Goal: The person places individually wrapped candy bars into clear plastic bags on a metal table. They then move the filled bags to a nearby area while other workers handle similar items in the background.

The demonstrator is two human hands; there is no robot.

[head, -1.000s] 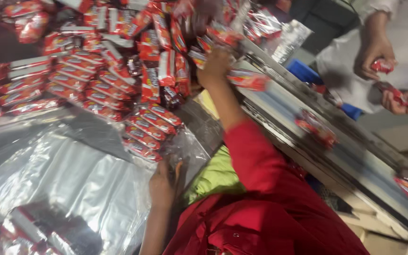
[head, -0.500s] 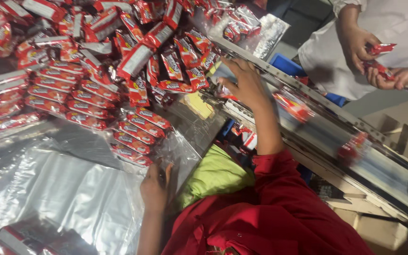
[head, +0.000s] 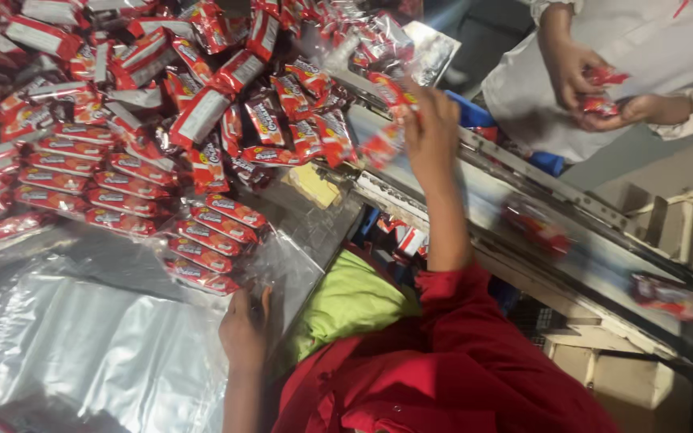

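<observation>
The right hand [head: 431,120] reaches up over the conveyor belt [head: 595,248], its grip pinching a red snack packet [head: 384,144] at the edge of the loose heap of red-and-white packets [head: 234,72]. The left hand [head: 244,325] lies flat, fingers spread, on the clear plastic sheet [head: 82,353] covering the desk, just below neat rows of red packets [head: 162,220]. More red packets [head: 667,293] ride the belt, blurred. Across the belt, a co-worker's hands [head: 595,80] in white sleeves hold small red packets.
</observation>
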